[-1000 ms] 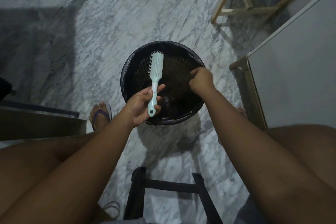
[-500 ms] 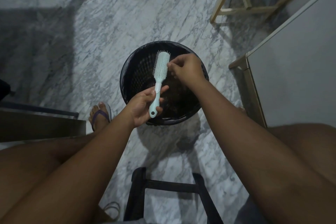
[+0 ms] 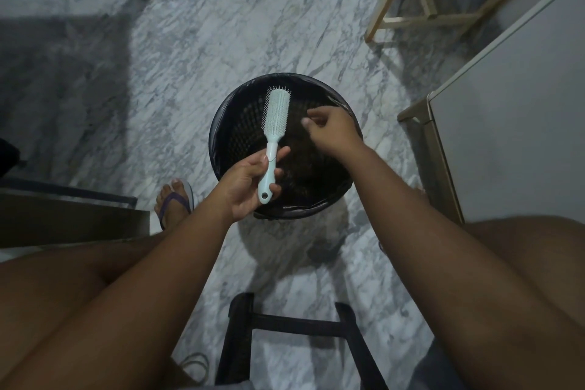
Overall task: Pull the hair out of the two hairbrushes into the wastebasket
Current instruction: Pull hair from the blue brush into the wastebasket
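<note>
The hairbrush (image 3: 277,111) is held up over the wastebasket (image 3: 223,123), a bit left of its middle, with the head pointed away and the handle down. It's pale mint-white plastic with a long narrow head, rows of light bristles faced up toward the camera, and a hanging hole at the handle's end. Whether any hair is caught in the bristles can't really be made out, it's too dim and small.

The handle is gripped by the left hand (image 3: 245,187), fingers and thumb curled round it, so its middle is covered. The right hand (image 3: 332,131) is hung over the right half of the basket, near the brush head but apart from it. Its fingers are loosely curled toward the thumb, and if strands are pinched there, it can't be told.

A brownish clump of hair (image 3: 304,177) can be seen down in the black, mesh-walled, bag-lined basket, partly blocked by both hands.

Around it:
- a grey marble floor (image 3: 190,41)
- a foot in a purple flip-flop (image 3: 175,203) to the left
- a black stool frame (image 3: 285,326) cut off at the bottom edge
- pale wooden legs (image 3: 411,19) cut off at the top
- a white cabinet (image 3: 512,111) cut off at the right
</note>
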Motion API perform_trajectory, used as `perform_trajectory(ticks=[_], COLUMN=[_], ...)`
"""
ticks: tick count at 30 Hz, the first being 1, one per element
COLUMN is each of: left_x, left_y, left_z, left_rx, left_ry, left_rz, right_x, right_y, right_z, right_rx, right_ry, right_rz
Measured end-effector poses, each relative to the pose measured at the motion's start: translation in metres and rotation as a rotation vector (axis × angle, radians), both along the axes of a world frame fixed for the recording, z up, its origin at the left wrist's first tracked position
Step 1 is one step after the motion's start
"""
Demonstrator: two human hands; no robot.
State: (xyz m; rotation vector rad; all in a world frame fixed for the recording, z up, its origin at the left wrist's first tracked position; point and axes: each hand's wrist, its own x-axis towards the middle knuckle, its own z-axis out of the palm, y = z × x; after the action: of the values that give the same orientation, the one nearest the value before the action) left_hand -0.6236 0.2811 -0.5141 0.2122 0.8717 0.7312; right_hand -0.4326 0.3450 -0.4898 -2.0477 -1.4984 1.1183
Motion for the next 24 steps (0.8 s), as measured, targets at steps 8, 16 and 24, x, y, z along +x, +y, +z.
perform_trajectory(ticks=[8,16,24], left_x=[0.003,0.003,-0.002], left_y=[0.0,0.003,0.002], left_z=[-0.004,-0.006,-0.008], left_rx=[0.024,-0.01,-0.035], left_ry=[-0.048,-0.116,-0.105], left_rz=[-0.04,-0.035,0.001], right_x=[-0.028,-0.033,-0.015], right_y=[-0.006,-0.002,0.015], right_z=[0.004,0.007,0.018], right_rx=[0.221,0.186,0.228], right_ry=[0.027,0.014,0.178], right_rz=[0.142,0.074,-0.181])
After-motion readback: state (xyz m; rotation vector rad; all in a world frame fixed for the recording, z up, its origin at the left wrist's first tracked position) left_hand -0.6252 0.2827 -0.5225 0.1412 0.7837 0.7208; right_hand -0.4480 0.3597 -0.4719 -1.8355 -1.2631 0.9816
